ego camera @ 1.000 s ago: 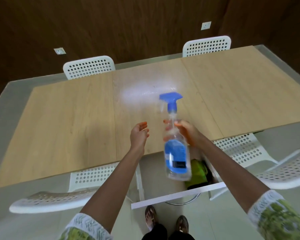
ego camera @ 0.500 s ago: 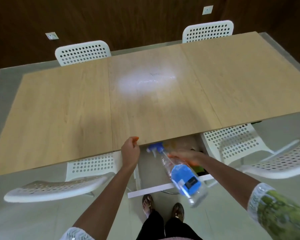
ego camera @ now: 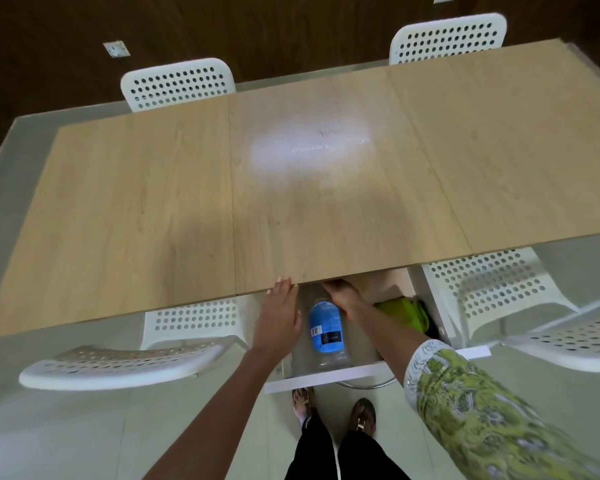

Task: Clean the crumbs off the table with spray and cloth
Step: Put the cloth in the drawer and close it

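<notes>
Your right hand (ego camera: 343, 296), at lower centre of the frame, is curled over the neck of the bottle (ego camera: 326, 336). The bottle lies on its side in the open drawer (ego camera: 326, 377) under the near table edge, its long axis running from you toward the table, base nearest you, head hidden beneath the tabletop. Whether you are truly clamping it or only resting on it is hard to tell, because the fingertips go out of sight under the edge.

Your left hand (ego camera: 280, 317) is just left of the bottle, fingers straight and relaxed, tips touching the edge of the table (ego camera: 153, 209). It holds nothing.

The cloth (ego camera: 404, 311), green, sits in the same drawer just right of your right wrist, partly covered by that forearm. Your right hand is the nearer one; the left would have to cross over the bottle. So I judge the next step is to let go of the bottle and shift right to the cloth.

The wet patch (ego camera: 309, 150) lies at upper centre of the table, well beyond both hands. No crumbs are clear enough to make out.
</notes>
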